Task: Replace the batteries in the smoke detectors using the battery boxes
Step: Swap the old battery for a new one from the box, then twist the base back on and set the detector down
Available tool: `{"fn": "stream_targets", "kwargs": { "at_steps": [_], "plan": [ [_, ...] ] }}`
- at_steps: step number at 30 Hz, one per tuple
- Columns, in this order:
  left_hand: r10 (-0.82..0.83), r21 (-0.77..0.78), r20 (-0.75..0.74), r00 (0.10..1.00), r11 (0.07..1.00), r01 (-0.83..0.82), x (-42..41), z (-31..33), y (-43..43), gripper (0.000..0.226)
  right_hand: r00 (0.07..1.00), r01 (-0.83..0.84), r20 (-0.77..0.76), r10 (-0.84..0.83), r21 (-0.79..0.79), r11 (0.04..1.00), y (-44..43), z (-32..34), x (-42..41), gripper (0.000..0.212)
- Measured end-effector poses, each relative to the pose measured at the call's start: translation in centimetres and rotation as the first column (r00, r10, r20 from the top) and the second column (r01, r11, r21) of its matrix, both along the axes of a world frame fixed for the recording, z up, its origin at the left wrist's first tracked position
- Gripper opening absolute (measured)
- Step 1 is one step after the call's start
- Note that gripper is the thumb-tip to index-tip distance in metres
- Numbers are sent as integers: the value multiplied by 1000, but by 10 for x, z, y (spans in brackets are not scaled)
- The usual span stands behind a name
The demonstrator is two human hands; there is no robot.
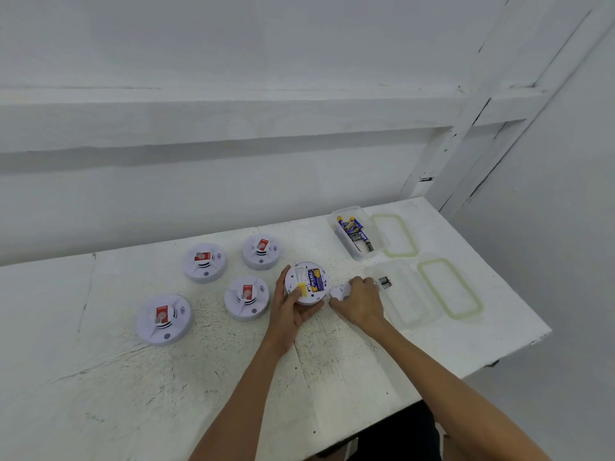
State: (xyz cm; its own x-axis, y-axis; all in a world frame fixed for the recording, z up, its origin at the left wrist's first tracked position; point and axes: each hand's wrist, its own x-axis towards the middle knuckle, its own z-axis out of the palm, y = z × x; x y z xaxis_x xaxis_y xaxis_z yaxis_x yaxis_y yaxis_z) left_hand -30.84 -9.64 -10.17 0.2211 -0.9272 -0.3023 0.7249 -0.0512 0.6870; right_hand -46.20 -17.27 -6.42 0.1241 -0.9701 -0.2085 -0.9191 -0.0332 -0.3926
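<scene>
Closing up the open smoke detector

The upturned smoke detector (304,284), with blue batteries (314,279) seated, is at mid-counter (233,377), cupped in the left hand (289,312). The right hand (361,299) pinches its white cover (340,291) just beside. Best to align the cover squarely before pressing, with the left hand steadying.

A plain workshop-like room: white-painted walls (233,54) with a timber frame (479,128) at the upper right, and a scuffed, flaking white worktable (133,400) across the lower frame, laid out with smoke detectors (204,262).
</scene>
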Motion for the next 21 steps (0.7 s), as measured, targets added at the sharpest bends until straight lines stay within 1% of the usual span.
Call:
{"fn": "stream_targets", "kwargs": {
  "at_steps": [4,7,9,11,13,14,16,18,19,21],
  "plan": [
    [2,19,-22,1000,1000,-2,1,2,-2,50,985,68,161,-66,-6,998,0,1,-6,63],
    [-13,33,-39,999,999,14,2,0,-2,48,945,105,314,-88,-37,994,2,8,-6,63],
    [-23,39,-53,998,999,25,4,-1,-3,48,910,110,410,-61,-98,989,5,14,-4,58],
    [-31,50,-57,998,998,34,5,-1,-3,48,882,68,470,14,-157,985,4,18,-1,55],
    [-41,59,-49,998,997,44,5,-1,-4,47,881,-27,460,115,-193,981,2,23,3,54],
    [-45,59,-42,998,997,47,6,-2,-4,47,888,-88,428,168,-201,976,0,25,6,55],
    [-48,56,-19,999,997,49,6,-1,-4,46,894,-248,327,307,-209,946,-2,28,11,58],
    [-55,49,12,998,997,54,7,-1,-4,44,876,-399,200,438,-209,893,-2,28,15,61],
    [-62,46,27,998,997,60,7,-1,-4,43,867,-443,155,474,-198,874,-2,27,16,62],
    [-73,55,52,996,996,70,7,0,-3,42,862,-476,101,497,-178,861,-3,24,17,61]
  ]
}}
